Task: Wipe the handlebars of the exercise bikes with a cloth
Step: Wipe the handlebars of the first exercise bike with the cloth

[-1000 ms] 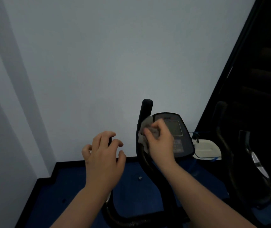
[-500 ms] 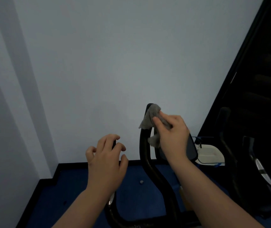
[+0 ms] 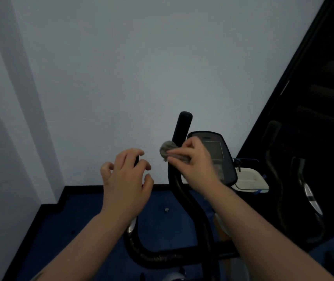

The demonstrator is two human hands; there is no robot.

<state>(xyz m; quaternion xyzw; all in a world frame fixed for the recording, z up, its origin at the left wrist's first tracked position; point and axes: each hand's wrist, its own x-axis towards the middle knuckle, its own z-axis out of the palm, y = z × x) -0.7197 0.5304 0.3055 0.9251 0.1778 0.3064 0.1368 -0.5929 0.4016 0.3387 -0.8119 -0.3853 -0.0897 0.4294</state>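
My right hand (image 3: 195, 159) presses a grey cloth (image 3: 169, 152) around the right handlebar (image 3: 182, 128) of the bike, below its rounded black tip. My left hand (image 3: 125, 179) sits with fingers curled loosely over the left handlebar, mostly hiding it. The console (image 3: 215, 151) stands just behind my right hand, in front of a pale wall (image 3: 121, 67) and above a blue floor (image 3: 162, 224).

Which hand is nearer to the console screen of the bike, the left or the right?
The right hand, holding the cloth on the handlebar, overlaps the console screen edge. The left hand is farther left, beyond that handlebar.
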